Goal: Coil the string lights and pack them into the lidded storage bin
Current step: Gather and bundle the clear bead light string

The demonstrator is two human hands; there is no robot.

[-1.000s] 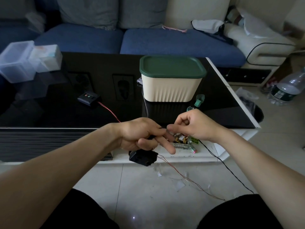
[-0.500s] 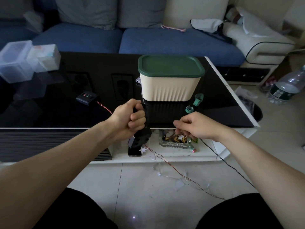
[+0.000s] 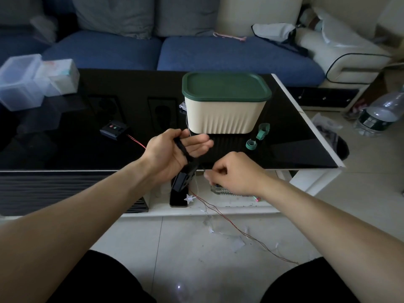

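The cream storage bin [image 3: 225, 114] stands on the black table [image 3: 65, 149], its green lid [image 3: 225, 86] on. In front of it my left hand [image 3: 172, 152] is palm up, fingers stretched out, with a dark cord [image 3: 182, 148] of the string lights running across the palm under the thumb. A black battery box [image 3: 182, 180] hangs from that cord below the hand. My right hand [image 3: 236, 173], lower and to the right, pinches the thin wire at its fingertips. From there the red wire [image 3: 240, 230] trails over the floor with small star lights [image 3: 189, 198] on it.
A second black switch box [image 3: 113, 129] with a red wire lies on the table at the left. Clear plastic boxes [image 3: 19, 82] sit at the far left, green tape rolls [image 3: 251, 144] by the bin. A phone [image 3: 178, 199] lies on the lower shelf, a water bottle [image 3: 380, 114] on the floor at right.
My left hand rose toward the bin, turned palm up and opened its fingers, the cord now across the palm. The battery box lifted with it. My right hand dropped lower along the wire.
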